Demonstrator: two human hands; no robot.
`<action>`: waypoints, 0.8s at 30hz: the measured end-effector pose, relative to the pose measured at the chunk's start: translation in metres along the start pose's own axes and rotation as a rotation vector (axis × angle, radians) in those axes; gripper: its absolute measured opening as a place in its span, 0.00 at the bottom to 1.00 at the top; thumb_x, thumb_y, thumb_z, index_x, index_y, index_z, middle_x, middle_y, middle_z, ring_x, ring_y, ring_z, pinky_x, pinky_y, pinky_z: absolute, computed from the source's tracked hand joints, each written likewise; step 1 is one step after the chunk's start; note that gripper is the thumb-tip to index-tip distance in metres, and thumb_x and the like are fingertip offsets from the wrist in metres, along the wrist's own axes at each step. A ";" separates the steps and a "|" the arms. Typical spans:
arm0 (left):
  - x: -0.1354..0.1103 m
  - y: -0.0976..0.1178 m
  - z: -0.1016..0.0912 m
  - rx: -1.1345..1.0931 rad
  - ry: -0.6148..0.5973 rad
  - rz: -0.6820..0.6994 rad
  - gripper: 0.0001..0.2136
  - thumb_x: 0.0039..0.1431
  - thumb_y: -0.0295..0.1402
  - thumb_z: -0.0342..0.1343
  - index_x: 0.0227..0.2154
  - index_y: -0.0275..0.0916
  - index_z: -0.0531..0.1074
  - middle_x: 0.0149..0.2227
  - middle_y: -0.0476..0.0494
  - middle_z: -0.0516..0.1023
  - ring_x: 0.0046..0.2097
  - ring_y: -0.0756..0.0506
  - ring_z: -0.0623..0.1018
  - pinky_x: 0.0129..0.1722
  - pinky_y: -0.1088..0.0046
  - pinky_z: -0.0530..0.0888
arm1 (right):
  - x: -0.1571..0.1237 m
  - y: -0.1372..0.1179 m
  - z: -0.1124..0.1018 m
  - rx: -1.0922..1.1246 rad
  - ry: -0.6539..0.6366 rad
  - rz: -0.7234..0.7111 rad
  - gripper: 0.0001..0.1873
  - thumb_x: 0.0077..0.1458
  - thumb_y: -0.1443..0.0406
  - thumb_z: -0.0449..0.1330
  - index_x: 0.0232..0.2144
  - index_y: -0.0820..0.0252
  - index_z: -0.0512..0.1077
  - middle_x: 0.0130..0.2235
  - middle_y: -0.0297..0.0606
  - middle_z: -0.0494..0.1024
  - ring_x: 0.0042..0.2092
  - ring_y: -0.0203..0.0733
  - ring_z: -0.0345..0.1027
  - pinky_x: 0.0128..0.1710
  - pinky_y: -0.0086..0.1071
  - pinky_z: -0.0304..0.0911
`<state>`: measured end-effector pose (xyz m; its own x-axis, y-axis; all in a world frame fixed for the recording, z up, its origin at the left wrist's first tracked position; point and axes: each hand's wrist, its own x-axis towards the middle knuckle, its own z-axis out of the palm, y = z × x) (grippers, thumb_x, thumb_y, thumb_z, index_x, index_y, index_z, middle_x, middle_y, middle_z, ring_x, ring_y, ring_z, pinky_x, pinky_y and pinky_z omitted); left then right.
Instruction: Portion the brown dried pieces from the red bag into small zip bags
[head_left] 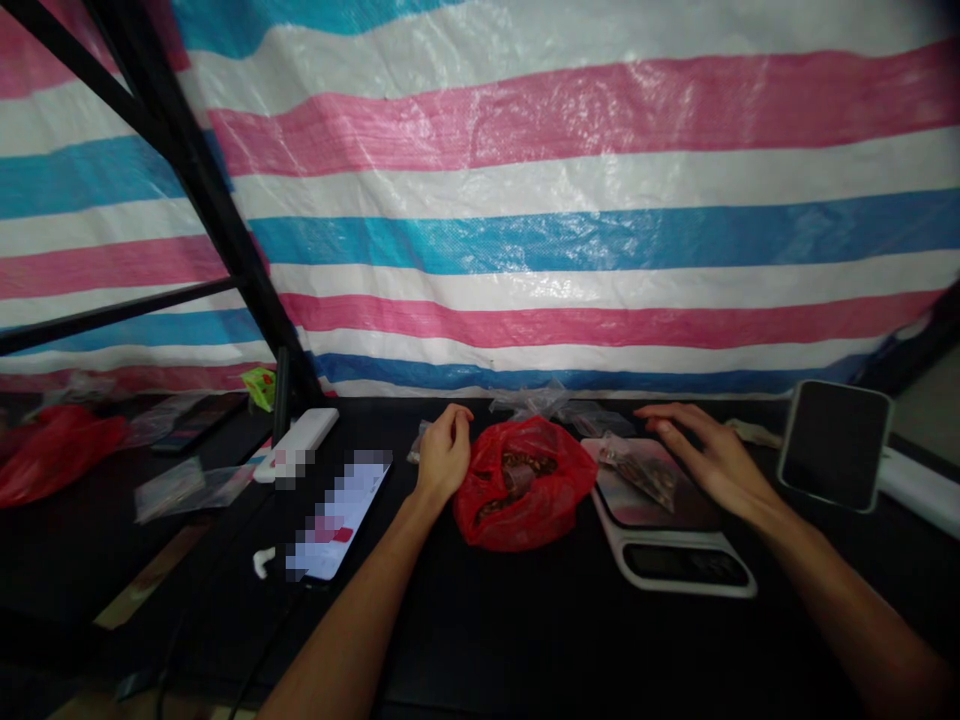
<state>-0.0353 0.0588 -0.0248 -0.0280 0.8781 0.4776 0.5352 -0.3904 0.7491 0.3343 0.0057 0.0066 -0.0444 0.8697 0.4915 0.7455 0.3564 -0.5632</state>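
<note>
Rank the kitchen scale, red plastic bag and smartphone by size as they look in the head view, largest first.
1. digital kitchen scale
2. red plastic bag
3. smartphone

The scale and bag look fairly close, so that ranking is less sure.

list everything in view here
striped tarp: 1, pink, white and blue, behind the table
metal frame: 1, black, left
table: 1, black, under everything
red plastic bag: 1, red, centre, dark contents
digital scale: 1, white, right of centre
small clear bag: 1, clear, on the scale
crumpled clear bag: 1, clear, behind the red plastic bag
second red bag: 1, red, far left
phone: 1, white, screen blurred, left of centre
dark phone: 1, black, left
white block: 1, white, behind the phone
earbud: 1, white, left of the phone
dark screen: 1, black, white rim, far right
green packet: 1, green, back left
left hand: 1, curled, beside the red plastic bag
right hand: 1, open, over the digital scale
</note>
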 end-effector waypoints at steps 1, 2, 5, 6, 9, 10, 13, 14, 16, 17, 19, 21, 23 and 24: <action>0.000 0.000 0.000 0.000 0.009 0.003 0.15 0.71 0.37 0.42 0.36 0.41 0.73 0.25 0.52 0.71 0.28 0.48 0.72 0.30 0.74 0.62 | 0.000 -0.002 0.000 0.007 -0.013 -0.007 0.21 0.65 0.47 0.54 0.48 0.49 0.77 0.48 0.41 0.80 0.51 0.57 0.73 0.55 0.51 0.66; 0.000 -0.001 0.000 -0.004 0.017 0.005 0.15 0.71 0.37 0.42 0.36 0.41 0.73 0.25 0.52 0.70 0.28 0.48 0.71 0.30 0.74 0.62 | 0.000 -0.004 0.000 0.013 -0.023 -0.013 0.21 0.65 0.47 0.54 0.49 0.49 0.77 0.49 0.42 0.80 0.52 0.57 0.73 0.54 0.51 0.66; 0.000 -0.001 0.000 -0.025 0.024 0.009 0.15 0.71 0.37 0.42 0.36 0.41 0.73 0.25 0.53 0.68 0.28 0.49 0.70 0.30 0.74 0.62 | 0.000 -0.005 0.001 0.018 -0.052 -0.023 0.23 0.64 0.46 0.55 0.52 0.50 0.75 0.46 0.42 0.79 0.49 0.56 0.73 0.52 0.50 0.67; 0.000 -0.001 0.000 -0.033 0.024 0.010 0.15 0.72 0.37 0.42 0.36 0.41 0.73 0.25 0.53 0.68 0.28 0.49 0.70 0.30 0.74 0.62 | -0.001 -0.005 0.001 0.019 -0.060 -0.026 0.23 0.64 0.46 0.55 0.53 0.50 0.74 0.45 0.42 0.78 0.48 0.55 0.73 0.52 0.50 0.67; 0.000 -0.001 -0.001 -0.047 0.020 0.010 0.15 0.72 0.38 0.42 0.36 0.40 0.72 0.26 0.52 0.68 0.29 0.49 0.71 0.30 0.75 0.62 | -0.003 -0.004 0.002 0.027 -0.078 -0.040 0.26 0.65 0.47 0.55 0.59 0.50 0.68 0.45 0.41 0.77 0.49 0.53 0.72 0.53 0.48 0.66; 0.000 -0.001 -0.001 -0.048 0.019 0.009 0.15 0.72 0.38 0.42 0.36 0.40 0.72 0.26 0.52 0.68 0.29 0.49 0.71 0.30 0.74 0.62 | -0.003 -0.003 0.002 0.030 -0.090 -0.045 0.27 0.65 0.48 0.55 0.61 0.49 0.65 0.46 0.42 0.76 0.50 0.53 0.71 0.54 0.48 0.66; 0.000 -0.001 -0.001 -0.048 0.017 0.007 0.15 0.72 0.38 0.42 0.36 0.40 0.72 0.26 0.52 0.69 0.29 0.49 0.71 0.30 0.74 0.62 | -0.005 -0.003 0.003 0.017 -0.167 -0.053 0.32 0.64 0.48 0.56 0.66 0.47 0.60 0.51 0.43 0.76 0.54 0.54 0.70 0.56 0.48 0.65; 0.001 -0.001 -0.001 -0.049 0.019 0.008 0.16 0.72 0.38 0.42 0.36 0.40 0.72 0.26 0.52 0.69 0.29 0.49 0.70 0.30 0.74 0.62 | -0.005 -0.003 0.003 0.005 -0.198 -0.050 0.34 0.63 0.47 0.57 0.67 0.47 0.58 0.52 0.43 0.75 0.54 0.55 0.70 0.57 0.48 0.65; 0.001 -0.002 -0.001 -0.056 0.024 0.007 0.15 0.72 0.38 0.42 0.36 0.40 0.72 0.26 0.52 0.69 0.29 0.49 0.70 0.30 0.74 0.62 | -0.006 -0.004 0.005 -0.028 -0.253 -0.037 0.37 0.62 0.46 0.59 0.68 0.46 0.58 0.53 0.44 0.75 0.55 0.56 0.70 0.56 0.49 0.65; 0.001 -0.002 -0.001 -0.063 0.029 0.008 0.15 0.72 0.38 0.42 0.36 0.40 0.73 0.26 0.52 0.69 0.29 0.49 0.70 0.30 0.75 0.62 | -0.006 -0.005 0.005 -0.047 -0.273 -0.030 0.37 0.61 0.46 0.60 0.68 0.46 0.58 0.53 0.44 0.75 0.54 0.56 0.70 0.56 0.50 0.65; 0.000 -0.001 -0.001 -0.088 0.037 0.022 0.15 0.72 0.38 0.43 0.36 0.39 0.73 0.26 0.52 0.69 0.29 0.49 0.70 0.30 0.75 0.62 | -0.006 -0.006 0.007 -0.087 -0.305 -0.027 0.36 0.61 0.46 0.60 0.67 0.46 0.60 0.52 0.44 0.76 0.53 0.56 0.70 0.54 0.51 0.65; -0.001 0.001 -0.001 -0.113 0.037 0.054 0.15 0.71 0.38 0.44 0.35 0.39 0.73 0.26 0.52 0.70 0.28 0.50 0.70 0.29 0.75 0.62 | -0.007 -0.006 0.009 -0.113 -0.316 -0.034 0.35 0.60 0.46 0.61 0.66 0.45 0.62 0.51 0.43 0.76 0.51 0.56 0.71 0.53 0.51 0.66; -0.002 0.003 -0.001 -0.121 0.034 0.092 0.15 0.71 0.37 0.44 0.35 0.39 0.74 0.26 0.51 0.70 0.28 0.50 0.69 0.29 0.75 0.62 | -0.007 -0.004 0.009 -0.125 -0.307 -0.046 0.34 0.60 0.46 0.61 0.65 0.43 0.63 0.50 0.42 0.77 0.50 0.55 0.71 0.52 0.51 0.66; -0.002 0.004 -0.001 -0.117 0.030 0.108 0.15 0.71 0.37 0.45 0.35 0.39 0.74 0.26 0.51 0.71 0.28 0.50 0.69 0.29 0.74 0.62 | -0.008 -0.003 0.010 -0.129 -0.300 -0.052 0.34 0.60 0.46 0.62 0.65 0.43 0.63 0.50 0.42 0.78 0.50 0.55 0.72 0.52 0.50 0.66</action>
<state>-0.0342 0.0548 -0.0220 -0.0020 0.8211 0.5708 0.4345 -0.5134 0.7400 0.3258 0.0010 -0.0019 -0.2647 0.9200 0.2890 0.8145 0.3737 -0.4438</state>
